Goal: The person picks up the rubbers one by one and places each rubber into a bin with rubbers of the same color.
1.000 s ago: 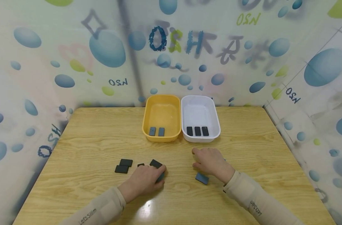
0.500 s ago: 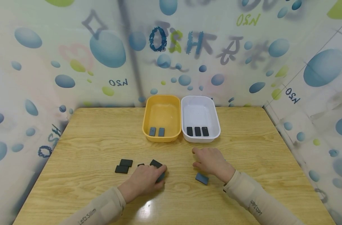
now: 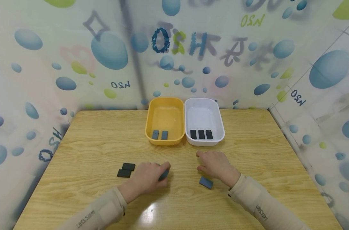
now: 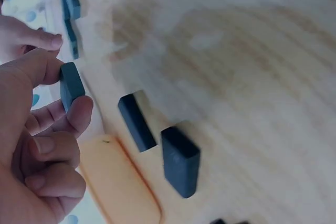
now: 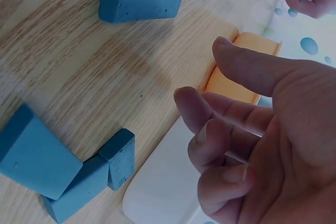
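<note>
My left hand [image 3: 145, 179] pinches a small blue-grey rectangular block [image 4: 71, 84] between thumb and fingertips, raised above the wooden table. Two black blocks, one at the back [image 3: 129, 166] and one in front [image 3: 124, 173], lie overlapping in the head view just left of this hand. My right hand [image 3: 216, 165] hovers with fingers loosely bent and nothing between them, as the right wrist view shows. Just below it lies a blue-grey block [image 3: 206, 182]. Several more blue-grey blocks [image 5: 42, 156] lie near the right hand, hidden under it in the head view.
A yellow basin [image 3: 165, 142] stands at the back of the table with two blue-grey blocks [image 3: 155, 134] inside. Touching its right side, a white basin [image 3: 205, 143] holds three black blocks [image 3: 201, 134] in a row. A patterned wall sheet [image 3: 174, 73] rises behind them.
My left hand has risen slightly with the blue-grey block, and now covers the black blocks that showed beside its fingers in the head view. The right hand stays in place.
</note>
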Tool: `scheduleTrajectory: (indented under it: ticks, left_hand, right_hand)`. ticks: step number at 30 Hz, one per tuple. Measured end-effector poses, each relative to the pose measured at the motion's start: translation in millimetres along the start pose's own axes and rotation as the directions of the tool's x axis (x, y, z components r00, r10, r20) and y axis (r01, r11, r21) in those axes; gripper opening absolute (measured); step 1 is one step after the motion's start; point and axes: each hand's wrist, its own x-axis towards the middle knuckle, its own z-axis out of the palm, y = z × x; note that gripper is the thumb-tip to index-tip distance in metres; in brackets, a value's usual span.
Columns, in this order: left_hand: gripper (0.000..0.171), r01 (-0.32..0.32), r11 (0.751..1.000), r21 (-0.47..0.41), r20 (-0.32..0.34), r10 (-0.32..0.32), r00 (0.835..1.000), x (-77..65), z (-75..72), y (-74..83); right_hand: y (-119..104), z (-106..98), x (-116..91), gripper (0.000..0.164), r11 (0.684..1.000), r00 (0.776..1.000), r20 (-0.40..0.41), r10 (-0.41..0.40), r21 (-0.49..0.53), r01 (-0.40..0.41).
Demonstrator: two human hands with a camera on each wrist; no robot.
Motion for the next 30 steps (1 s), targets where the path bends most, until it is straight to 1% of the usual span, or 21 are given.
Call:
scheduleTrajectory:
  ticks: [3,8,12,16,23,26,30]
  left_hand:
    - [0.023,0.014,1.0,-0.019,-0.002,-0.014,1.0,2.2,-5.5,-0.9]
    - [0.022,0.027,0.998,-0.06,0.016,-0.026,1.0,6.4,-16.4,-1.6]
    - [0.021,0.033,0.997,-0.072,0.015,-0.032,0.999,10.5,-23.8,-0.5]
    - [0.021,0.032,0.996,-0.077,-0.012,-0.033,0.999,15.8,-32.2,-0.3]
    - [0.022,0.021,0.998,-0.052,-0.106,-0.026,0.994,28.5,-50.4,-5.2]
    - [0.024,0.036,0.997,-0.061,-0.118,-0.043,0.992,34.6,-56.7,-7.9]
    - [0.026,0.056,0.994,-0.091,-0.116,-0.067,0.991,42.3,-62.8,-11.0]
  right_hand:
    - [0,1,-1,0.038,1.0,1.0,-0.004,0.003,0.002,-0.003]
    - [1,1,-1,0.037,1.0,1.0,-0.006,0.007,-0.002,-0.007]
    - [2,1,-2,0.038,1.0,1.0,-0.003,0.01,-0.004,-0.01]
    - [3,2,-3,0.039,1.0,1.0,-0.011,0.008,-0.005,-0.008]
    - [4,3,-5,0.039,1.0,0.999,-0.035,0.002,0.002,-0.002]
    - [5,3,-5,0.038,1.0,0.999,-0.032,0.005,0.007,-0.005]
    - [5,2,-6,0.038,1.0,1.0,-0.021,0.016,0.012,-0.015]
